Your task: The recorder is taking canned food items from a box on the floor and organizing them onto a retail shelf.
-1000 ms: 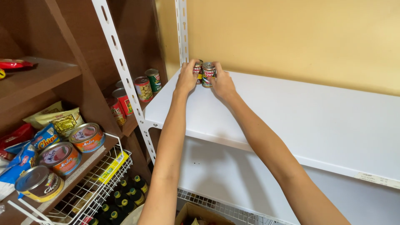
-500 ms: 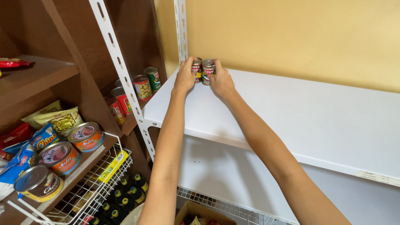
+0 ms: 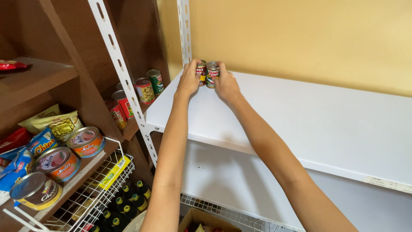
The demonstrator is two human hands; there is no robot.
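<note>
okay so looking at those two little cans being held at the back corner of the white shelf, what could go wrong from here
1. The two small cans stand pressed side by side between the left hand and right hand; releasing unevenly might tip one.
2. They sit close to the white shelf's left end, by the slotted upright, so a nudge leftward might send one off.

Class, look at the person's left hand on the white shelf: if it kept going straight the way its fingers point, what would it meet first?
The left hand already touches the small red-labelled tin can; past that, probably the yellow back wall, though depth is hard to judge.
</note>
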